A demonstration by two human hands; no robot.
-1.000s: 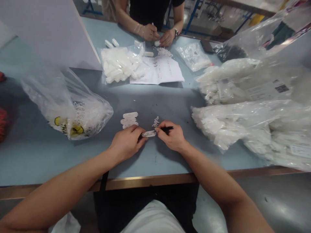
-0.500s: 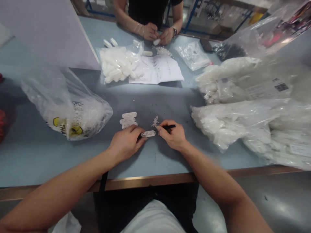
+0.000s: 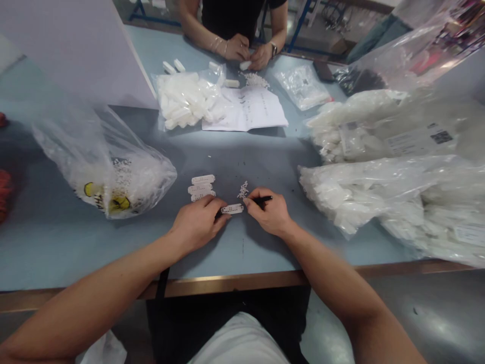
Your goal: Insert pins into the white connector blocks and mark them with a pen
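Note:
Pinched in the fingers of my left hand point(image 3: 199, 221) is a small white slotted plastic plate point(image 3: 232, 209). A dark piece shows beside those fingertips, too hidden to name. My right hand point(image 3: 272, 215) is closed round a slim black pen-like tool point(image 3: 264, 199). Its fingertips are just right of the plate's end; whether they touch it I cannot tell. Right above the plate lies a small heap of tiny white parts point(image 3: 243, 190). Three similar white plates point(image 3: 203, 179) lie in a stack of rows beyond my left hand, the nearest partly covered by it.
To the left stands a clear bag point(image 3: 147, 177) of small white parts. Large bags of white pieces point(image 3: 352, 187) fill the right side. Across the table point(image 3: 125, 258), a person's hands point(image 3: 250, 54) hold a white piece behind a paper sheet point(image 3: 261, 108) and another bag point(image 3: 185, 98).
The whole view has shifted very slightly. Both hands keep their places and grips; the black tool in my right hand tilts a little differently.

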